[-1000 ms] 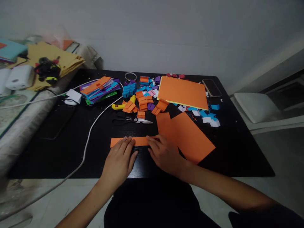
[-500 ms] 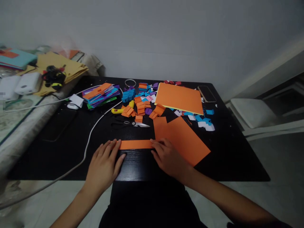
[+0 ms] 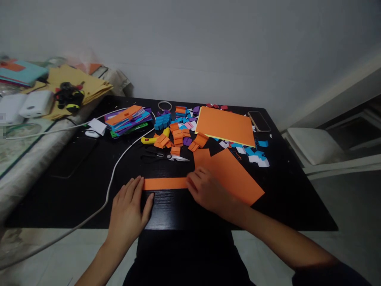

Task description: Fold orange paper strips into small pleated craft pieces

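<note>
A flat orange paper strip (image 3: 165,183) lies across the black table near its front edge. My left hand (image 3: 127,206) rests flat by the strip's left end, fingertips touching it and the thumb spread apart. At the right end, my right hand (image 3: 206,188) has its fingers curled together on the strip, which is hidden beneath them. Behind that hand lie orange sheets (image 3: 239,172), partly covered by it. Scissors (image 3: 175,158) lie beyond the strip, with a yellow cutter (image 3: 149,140) and folded orange pieces (image 3: 177,137) behind them.
A stack of coloured folded papers (image 3: 127,121) stands at the back left, beside a white cable (image 3: 110,178) crossing the table. A large orange sheet (image 3: 226,125), small paper scraps and a phone (image 3: 258,121) are at the back right.
My right hand's fingers have curled in more over the strip's right end. More of the strip's left part shows beside my left hand. The view has shifted slightly.
</note>
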Motion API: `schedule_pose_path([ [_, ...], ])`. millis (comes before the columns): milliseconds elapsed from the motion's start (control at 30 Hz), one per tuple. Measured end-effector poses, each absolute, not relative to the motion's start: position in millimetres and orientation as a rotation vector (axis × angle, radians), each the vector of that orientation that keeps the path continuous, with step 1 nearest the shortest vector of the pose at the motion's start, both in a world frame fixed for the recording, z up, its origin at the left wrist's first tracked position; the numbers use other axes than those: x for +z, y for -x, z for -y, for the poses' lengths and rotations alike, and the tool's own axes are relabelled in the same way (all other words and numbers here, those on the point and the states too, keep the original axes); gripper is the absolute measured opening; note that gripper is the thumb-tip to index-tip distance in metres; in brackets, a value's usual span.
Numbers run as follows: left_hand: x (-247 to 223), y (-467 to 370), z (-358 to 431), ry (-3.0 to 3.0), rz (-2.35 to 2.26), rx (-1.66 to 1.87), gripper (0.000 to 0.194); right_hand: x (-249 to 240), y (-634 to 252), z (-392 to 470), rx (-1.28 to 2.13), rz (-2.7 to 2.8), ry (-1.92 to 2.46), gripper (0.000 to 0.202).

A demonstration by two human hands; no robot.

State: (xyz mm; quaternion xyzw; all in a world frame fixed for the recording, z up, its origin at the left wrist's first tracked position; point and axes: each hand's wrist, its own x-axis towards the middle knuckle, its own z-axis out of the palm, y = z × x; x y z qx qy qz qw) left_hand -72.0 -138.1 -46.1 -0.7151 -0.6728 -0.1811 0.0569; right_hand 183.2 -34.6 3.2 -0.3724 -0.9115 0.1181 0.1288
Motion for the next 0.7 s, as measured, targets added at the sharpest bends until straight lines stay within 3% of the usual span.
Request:
schedule_pose_path([
  [133,-44,70,137,2.156,2.057,-0.571,0.057,9,-131,20,0.598,2.770,1.064,0.018],
  [333,-44,71,137,2.152,2.009,-0.580,0.057,3,-68,18,0.579,2.827,1.188,0.034],
  [700,-42,69,138,2.121,2.080,-0.523,0.057,19,-92,21,0.585,2.896,1.406,0.040],
])
